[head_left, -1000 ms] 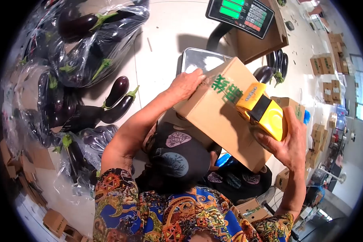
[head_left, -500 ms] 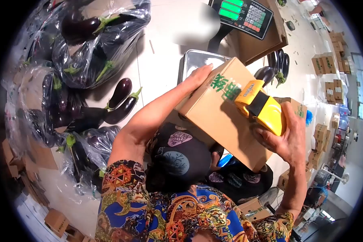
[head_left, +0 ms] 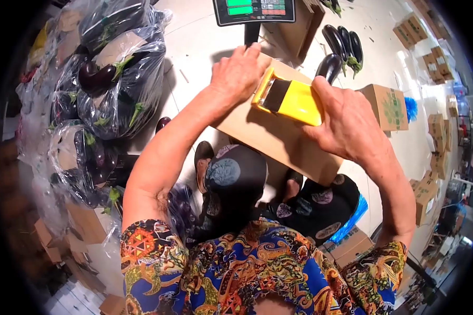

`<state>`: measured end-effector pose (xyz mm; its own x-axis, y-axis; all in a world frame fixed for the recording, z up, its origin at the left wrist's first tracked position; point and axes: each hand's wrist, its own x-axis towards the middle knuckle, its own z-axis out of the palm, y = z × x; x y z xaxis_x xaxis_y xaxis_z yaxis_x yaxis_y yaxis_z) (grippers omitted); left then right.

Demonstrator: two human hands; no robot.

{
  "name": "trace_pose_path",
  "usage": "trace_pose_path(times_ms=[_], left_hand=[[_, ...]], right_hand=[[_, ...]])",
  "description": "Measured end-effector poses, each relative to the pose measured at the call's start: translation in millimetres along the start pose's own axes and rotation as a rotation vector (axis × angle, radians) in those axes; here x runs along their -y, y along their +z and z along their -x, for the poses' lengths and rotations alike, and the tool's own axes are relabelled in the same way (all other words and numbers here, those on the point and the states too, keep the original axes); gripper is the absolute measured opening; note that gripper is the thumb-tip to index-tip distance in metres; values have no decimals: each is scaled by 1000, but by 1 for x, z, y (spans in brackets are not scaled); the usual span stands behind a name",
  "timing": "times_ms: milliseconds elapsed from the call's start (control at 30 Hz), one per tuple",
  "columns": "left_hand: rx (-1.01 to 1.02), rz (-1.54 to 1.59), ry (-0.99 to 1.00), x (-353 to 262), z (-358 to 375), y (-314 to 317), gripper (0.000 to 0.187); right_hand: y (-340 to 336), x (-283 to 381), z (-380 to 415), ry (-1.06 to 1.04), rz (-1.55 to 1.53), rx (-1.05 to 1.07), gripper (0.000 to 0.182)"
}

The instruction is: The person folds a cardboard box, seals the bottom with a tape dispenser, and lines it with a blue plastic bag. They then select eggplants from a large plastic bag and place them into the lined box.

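Nearest, patterned sleeves and dark trousered knees, with a cardboard box (head_left: pixel 270 134) resting tilted across the lap. On its top face, a yellow tape dispenser (head_left: pixel 289 98), grasped from the right by the right hand (head_left: pixel 341 123), fingers wrapped over its body. Left hand (head_left: pixel 238 73) pressed flat, fingers spread, on the box's far edge, touching the dispenser's roller end. Left of that, clear bags of eggplants (head_left: pixel 110 79) on the floor. Beyond, a scale display (head_left: pixel 253 10), loose eggplants (head_left: pixel 343 44), a printed carton (head_left: pixel 386 107).

Bright, even light; fisheye bending, dark corners.
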<state>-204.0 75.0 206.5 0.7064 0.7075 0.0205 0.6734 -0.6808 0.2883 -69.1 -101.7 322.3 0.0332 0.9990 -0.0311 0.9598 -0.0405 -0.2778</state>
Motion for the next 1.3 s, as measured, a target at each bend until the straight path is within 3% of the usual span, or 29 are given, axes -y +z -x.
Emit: trace_pose_path(times_ms=[67,100,200,267,300,333,367,433,533,567,867,1033,1167,1300], left_hand=[[91,-144,91,5,-3,0,38],[-5,-108,210,15,-4,5,41],[-50,-43,77,22,-10,17,44],[-21,-119,132,25,-10,13,47],[60,-228,86,18,-11,7,34],[36,-265,189,12,-4,-3,39],[38,-173,162,5,0,-10,43],[48,-43,95,4,1,-14,56],[-18,1,17,16,-5,-1,46],[-54,40,32,15,-5,-1,56],[-60,62,40,13,-5,-3,50],[-17,49,26,13,-5,-6,49],[-27,68,38,11,-4,-6,49],[-51,61,75,14,-4,-4,49]], right_hand=[[-9,-13,19,64,-3,32,41],[-14,-22,34,73,-50,18,36],[-20,-58,91,181,-175,17,39],[-13,-77,125,268,-221,25,40],[-3,-86,140,278,-255,-7,41],[7,-92,153,290,-290,-39,41],[14,-98,160,292,-303,-58,41],[29,-106,162,278,-316,-71,41],[45,-116,163,274,-353,-86,43],[51,-119,164,267,-361,-109,43],[165,-157,180,283,-578,-329,55],[215,-188,235,426,-459,-224,53],[191,-176,244,471,-373,-108,44],[135,-134,203,597,-73,150,37]])
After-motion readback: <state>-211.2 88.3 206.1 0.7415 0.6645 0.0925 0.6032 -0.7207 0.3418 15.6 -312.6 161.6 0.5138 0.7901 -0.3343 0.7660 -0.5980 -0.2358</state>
